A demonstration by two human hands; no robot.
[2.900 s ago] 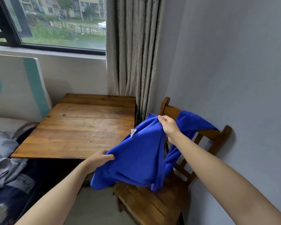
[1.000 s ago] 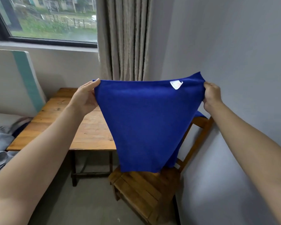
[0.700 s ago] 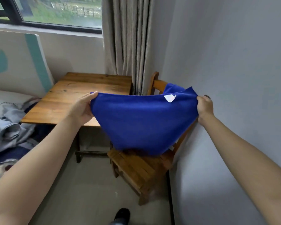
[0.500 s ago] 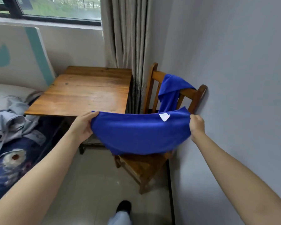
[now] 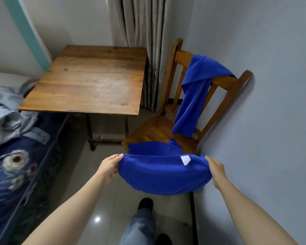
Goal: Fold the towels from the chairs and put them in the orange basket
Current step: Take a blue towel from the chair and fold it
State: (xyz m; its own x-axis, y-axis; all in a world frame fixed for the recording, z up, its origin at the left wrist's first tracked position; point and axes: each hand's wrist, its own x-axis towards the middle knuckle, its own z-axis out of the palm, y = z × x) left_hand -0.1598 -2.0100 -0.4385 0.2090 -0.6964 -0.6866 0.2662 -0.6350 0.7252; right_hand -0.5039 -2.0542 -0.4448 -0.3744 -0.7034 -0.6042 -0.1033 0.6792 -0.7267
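Observation:
I hold a blue towel stretched between both hands in front of the wooden chair. My left hand pinches its left corner and my right hand grips its right corner. A white tag shows near the right corner. The towel's far part lies over the front of the chair seat. A second blue towel hangs over the chair's backrest. The orange basket is not in view.
A wooden table stands left of the chair, with a curtain behind. A bed with a dark floral cover and grey clothes runs along the left. The grey wall is close on the right. My foot is on the tiled floor below.
Both hands have brought the blue towel down from chest height to low in front of the chair. The view has tilted downward, and the second towel on the backrest has come into sight.

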